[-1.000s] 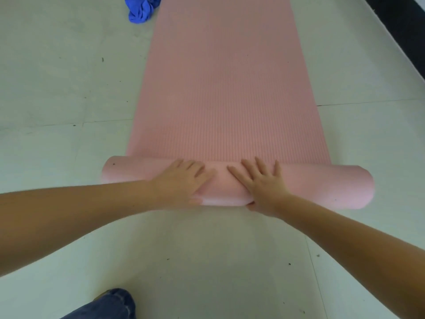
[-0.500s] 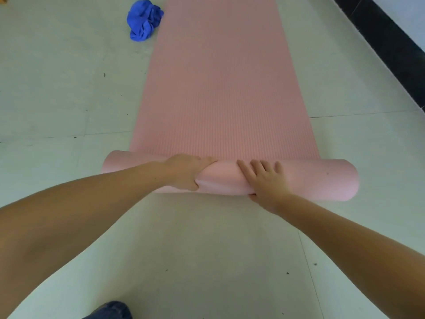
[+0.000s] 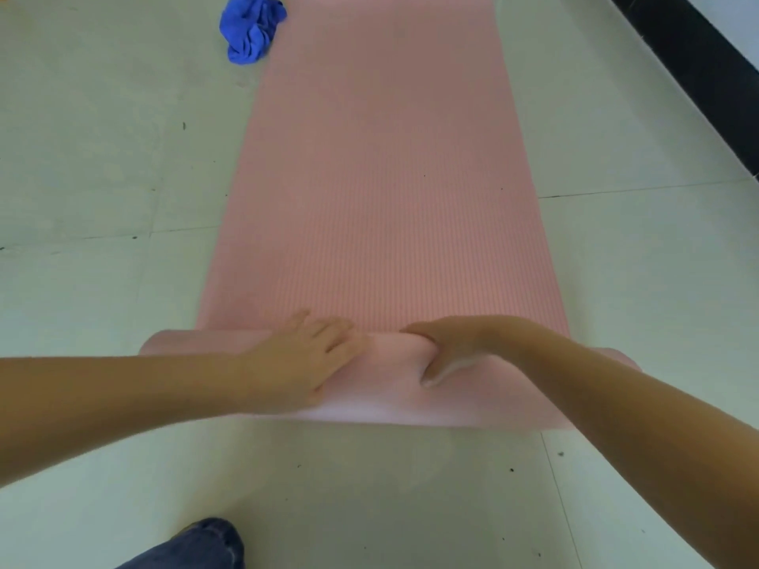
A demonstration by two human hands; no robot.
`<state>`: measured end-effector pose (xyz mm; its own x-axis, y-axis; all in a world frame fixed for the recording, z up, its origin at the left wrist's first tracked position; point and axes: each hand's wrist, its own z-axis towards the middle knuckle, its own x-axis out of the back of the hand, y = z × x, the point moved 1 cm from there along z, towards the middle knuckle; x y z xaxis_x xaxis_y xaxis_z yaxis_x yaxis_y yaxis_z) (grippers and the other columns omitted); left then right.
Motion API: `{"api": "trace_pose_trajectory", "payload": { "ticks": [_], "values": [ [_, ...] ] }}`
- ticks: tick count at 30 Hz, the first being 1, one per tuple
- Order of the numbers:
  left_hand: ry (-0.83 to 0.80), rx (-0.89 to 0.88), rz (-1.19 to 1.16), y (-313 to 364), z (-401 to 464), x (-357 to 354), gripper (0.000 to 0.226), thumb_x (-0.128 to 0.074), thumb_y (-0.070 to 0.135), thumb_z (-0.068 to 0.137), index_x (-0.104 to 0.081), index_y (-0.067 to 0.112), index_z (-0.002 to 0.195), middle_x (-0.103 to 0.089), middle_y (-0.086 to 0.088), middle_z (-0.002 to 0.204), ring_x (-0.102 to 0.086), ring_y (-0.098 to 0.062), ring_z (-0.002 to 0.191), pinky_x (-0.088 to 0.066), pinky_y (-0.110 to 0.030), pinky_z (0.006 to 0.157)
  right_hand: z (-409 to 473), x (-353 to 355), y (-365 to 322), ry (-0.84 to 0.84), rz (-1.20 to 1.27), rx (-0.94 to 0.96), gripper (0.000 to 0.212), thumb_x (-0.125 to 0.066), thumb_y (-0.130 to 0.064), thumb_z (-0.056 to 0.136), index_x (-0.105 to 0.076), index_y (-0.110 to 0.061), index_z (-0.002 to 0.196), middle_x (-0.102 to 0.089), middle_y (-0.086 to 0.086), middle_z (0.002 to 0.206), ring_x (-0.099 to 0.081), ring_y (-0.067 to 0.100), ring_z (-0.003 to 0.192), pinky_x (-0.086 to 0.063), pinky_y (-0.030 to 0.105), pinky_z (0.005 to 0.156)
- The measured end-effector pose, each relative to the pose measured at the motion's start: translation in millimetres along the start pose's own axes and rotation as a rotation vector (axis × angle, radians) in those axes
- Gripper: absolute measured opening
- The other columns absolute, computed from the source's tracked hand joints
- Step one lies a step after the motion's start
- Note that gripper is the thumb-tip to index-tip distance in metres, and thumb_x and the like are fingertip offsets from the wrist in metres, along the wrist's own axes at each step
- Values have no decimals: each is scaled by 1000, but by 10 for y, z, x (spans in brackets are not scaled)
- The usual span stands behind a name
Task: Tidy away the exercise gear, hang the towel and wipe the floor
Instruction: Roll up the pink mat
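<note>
Lying crosswise, the mat roll (image 3: 382, 388) has left hand (image 3: 304, 363) flat, right hand (image 3: 447, 351) gripping.

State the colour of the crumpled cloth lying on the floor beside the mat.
Blue; the cloth shows in the head view, at top left.

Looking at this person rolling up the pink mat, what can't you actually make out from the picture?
- Pink mat: its far end is cut off by the top edge of the head view.
- Right end of the roll: hidden behind the right forearm.
- Right hand: its fingertips curl over the roll, out of sight.
- Blue towel: crumpled, so its shape is unclear.
- Left hand: lies flat on the roll; how hard it presses is unknowable.
</note>
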<state>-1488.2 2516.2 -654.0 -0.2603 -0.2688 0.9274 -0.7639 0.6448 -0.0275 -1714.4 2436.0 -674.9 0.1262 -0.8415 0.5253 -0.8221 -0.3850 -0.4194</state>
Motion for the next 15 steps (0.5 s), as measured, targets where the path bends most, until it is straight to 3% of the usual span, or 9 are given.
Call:
{"api": "trace_pose_trajectory", "payload": {
  "ticks": [1, 2, 4, 7, 9, 12, 15],
  "values": [
    [-57, -7, 42, 118, -14, 18, 93, -57, 44, 77, -6, 15, 148, -25, -21, 152, -31, -37, 137, -29, -59, 105, 21, 42, 56, 23, 16, -32, 87, -73, -37, 79, -21, -27, 149, -34, 4, 151, -35, 24, 136, -26, 36, 110],
    [-160, 20, 14, 194, -6, -31, 102, -59, 48, 79, 7, 17, 149, -4, -23, 156, -11, -40, 143, -19, -62, 108, 35, 75, 106, 76, -3, -82, 89, -69, -43, 81, -16, -29, 150, -28, 4, 153, -30, 25, 138, -22, 40, 113],
    [-393, 158, -35, 218, 112, -132, 114, -62, 52, 80, 27, 22, 144, 25, -21, 152, 16, -42, 142, -5, -64, 110, 19, 117, 165, 273, -96, -204, 81, -60, -50, 85, -13, -33, 150, -22, 4, 155, -25, 27, 140, -14, 50, 115],
    [-327, 201, -135, -90, 475, -129, 119, -66, 54, 75, 25, 24, 145, 17, -19, 155, 10, -40, 143, -8, -65, 110, -48, -10, 114, 694, -236, -187, 58, -49, -34, 91, -32, -22, 145, -38, 7, 146, -37, 29, 133, -22, 49, 113],
    [-347, 175, -268, -392, 660, -35, 122, -71, 57, 70, 19, 27, 147, 9, -13, 157, 4, -33, 145, -9, -63, 110, -63, -247, 40, 855, -375, -49, 59, -48, -40, 82, -44, -15, 136, -53, 14, 134, -53, 34, 121, -37, 57, 101],
    [-361, 146, -332, -648, 774, 79, 122, -71, 61, 66, 14, 31, 148, 8, -7, 158, 5, -25, 146, -4, -59, 113, -31, -469, 65, 733, -579, -39, 102, -69, -62, 58, -33, -15, 141, -48, 21, 139, -49, 39, 126, -36, 69, 91],
    [-286, 109, -166, -673, 761, 144, 110, -61, 62, 76, 12, 25, 149, 9, -7, 158, 6, -23, 146, 1, -58, 113, 35, -340, 129, 658, -573, -122, 126, -81, -62, 42, -21, -23, 146, -40, 18, 146, -40, 41, 132, -29, 73, 93]
  ]
}}
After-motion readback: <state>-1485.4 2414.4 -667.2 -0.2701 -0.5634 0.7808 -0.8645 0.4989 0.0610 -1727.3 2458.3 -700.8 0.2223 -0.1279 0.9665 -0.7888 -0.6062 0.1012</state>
